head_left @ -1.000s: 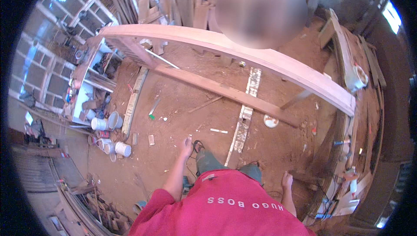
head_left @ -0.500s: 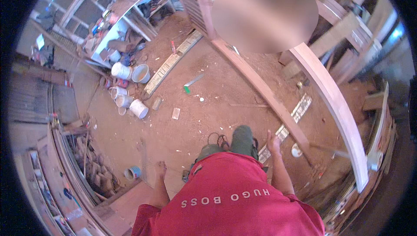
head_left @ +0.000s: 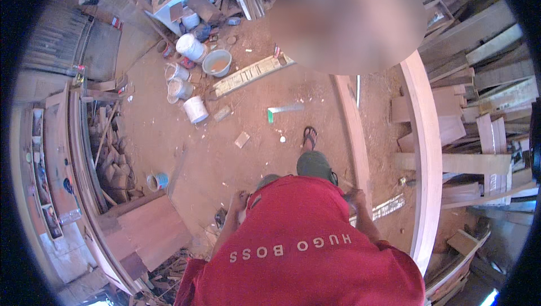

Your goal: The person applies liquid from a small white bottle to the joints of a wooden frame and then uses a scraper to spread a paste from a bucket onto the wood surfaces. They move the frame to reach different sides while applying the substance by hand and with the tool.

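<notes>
My left hand (head_left: pixel 240 199) hangs beside my left hip, fingers curled in, with nothing visible in it. Low on my right side is my right hand (head_left: pixel 356 198), near the lower end of a long wooden beam (head_left: pixel 353 131); its fingers are dark and smeared, and I cannot tell whether it touches the wood. A second, thicker curved timber (head_left: pixel 426 154) runs further to the right. Ahead of me, a try square (head_left: pixel 284 109) with a green handle lies on the dirt floor. My sandalled foot (head_left: pixel 309 137) is stretched forward.
White buckets (head_left: pixel 191 48) and an open basin (head_left: pixel 217 63) stand ahead left, beside a pale plank (head_left: pixel 253 75). Stacked boards (head_left: pixel 479 162) fill the right side. A workbench (head_left: pixel 62 171) and wood offcuts (head_left: pixel 114 162) lie left. A blurred patch hides the area at top.
My view has turned and moved forward, so buckets, square and beams sit elsewhere in it. One foot has stepped ahead. Both hands have drawn nearer my body.
</notes>
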Tool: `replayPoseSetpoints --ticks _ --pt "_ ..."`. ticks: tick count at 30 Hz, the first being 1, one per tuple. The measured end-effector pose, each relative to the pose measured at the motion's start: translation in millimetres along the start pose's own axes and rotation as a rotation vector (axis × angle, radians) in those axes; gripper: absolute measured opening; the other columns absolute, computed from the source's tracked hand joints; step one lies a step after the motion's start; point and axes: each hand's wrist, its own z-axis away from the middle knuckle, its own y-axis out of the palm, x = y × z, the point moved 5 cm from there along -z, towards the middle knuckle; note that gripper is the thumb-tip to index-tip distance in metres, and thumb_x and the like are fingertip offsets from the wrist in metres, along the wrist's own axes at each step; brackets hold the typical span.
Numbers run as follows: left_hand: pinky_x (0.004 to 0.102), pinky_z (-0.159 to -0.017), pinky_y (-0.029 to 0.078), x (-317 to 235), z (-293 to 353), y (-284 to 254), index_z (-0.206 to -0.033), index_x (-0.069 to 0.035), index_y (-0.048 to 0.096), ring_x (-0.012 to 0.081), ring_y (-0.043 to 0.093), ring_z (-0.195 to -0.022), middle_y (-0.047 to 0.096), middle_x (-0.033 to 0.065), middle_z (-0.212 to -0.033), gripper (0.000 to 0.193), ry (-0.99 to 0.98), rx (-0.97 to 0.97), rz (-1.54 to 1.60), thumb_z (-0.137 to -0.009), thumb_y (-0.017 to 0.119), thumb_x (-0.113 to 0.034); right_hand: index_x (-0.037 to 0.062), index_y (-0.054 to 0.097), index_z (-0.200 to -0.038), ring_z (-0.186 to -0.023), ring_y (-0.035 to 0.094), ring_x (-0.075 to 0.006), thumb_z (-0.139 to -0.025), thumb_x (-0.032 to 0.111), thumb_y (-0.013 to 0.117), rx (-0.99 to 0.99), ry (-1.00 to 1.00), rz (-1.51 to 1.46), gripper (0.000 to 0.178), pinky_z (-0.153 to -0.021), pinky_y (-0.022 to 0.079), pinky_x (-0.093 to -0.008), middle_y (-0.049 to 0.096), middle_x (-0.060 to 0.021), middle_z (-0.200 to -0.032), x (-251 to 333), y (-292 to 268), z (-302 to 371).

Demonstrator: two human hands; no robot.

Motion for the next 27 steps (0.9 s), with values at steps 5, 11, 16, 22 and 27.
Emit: replayPoseSetpoints --ticks 5,11,16,22,27 --pt "0.0325 -0.072 0.055 -8 -53 -33 -0.117 0.004 0.062 0.0205 0.067 -0.081 0.070 0.0141 -0.100 0.041 -0.020 -0.123 0.052 -0.092 0.064 -0.029 -0.0053 0.065 -0.087 -0.080 0.063 -0.0484 -0.097 0.049 0.047 -0.344 -0.025 -0.218 0.058 -0.075 0.051 -0.0508 0.065 -0.0290 -0.086 70 -216 -147" --pt "0.0330 -0.073 0.055 -159 -133 -48 -0.118 0.002 0.062 0.0199 0.067 -0.085 0.069 0.0135 -0.102 0.039 -0.134 -0.279 0.361 -0.094 0.060 -0.028 0.0033 0.065 -0.105 -0.057 0.061 -0.0157 -0.096 0.028 0.058 -0.227 -0.073 -0.806 0.027 -0.052 0.051 -0.0327 0.063 -0.0090 -0.071 203 -417 -229" --pt "0.0326 -0.073 0.053 -269 -229 -99 -0.115 0.002 0.062 0.0215 0.067 -0.091 0.069 0.0132 -0.106 0.040 -0.102 -0.268 0.437 -0.096 0.055 -0.033 0.0037 0.063 -0.105 -0.056 0.061 -0.0153 -0.095 0.030 0.060 -0.139 -0.080 -0.655 0.029 -0.050 0.050 -0.0309 0.063 -0.0073 -0.071 231 -388 -310" --pt "0.0394 -0.084 0.050 -301 -448 -174 -0.124 -0.004 0.055 0.0259 0.063 -0.105 0.066 0.0122 -0.117 0.045 -0.181 -0.136 0.759 -0.095 0.054 -0.038 0.0023 0.066 -0.099 -0.055 0.064 -0.0215 -0.092 0.033 0.060 0.034 0.019 -0.344 0.032 -0.055 0.052 -0.0382 0.068 -0.0183 -0.075 233 -297 -356" --pt "0.0453 -0.097 0.047 -281 -693 -209 -0.139 -0.009 0.041 0.0284 0.052 -0.122 0.049 0.0129 -0.141 0.056 -0.328 -0.109 1.001 -0.096 0.051 -0.044 0.0014 0.067 -0.092 -0.071 0.067 -0.0222 -0.091 0.029 0.061 0.067 0.143 -0.212 0.028 -0.066 0.053 -0.0376 0.066 -0.0127 -0.071 274 -274 -348"
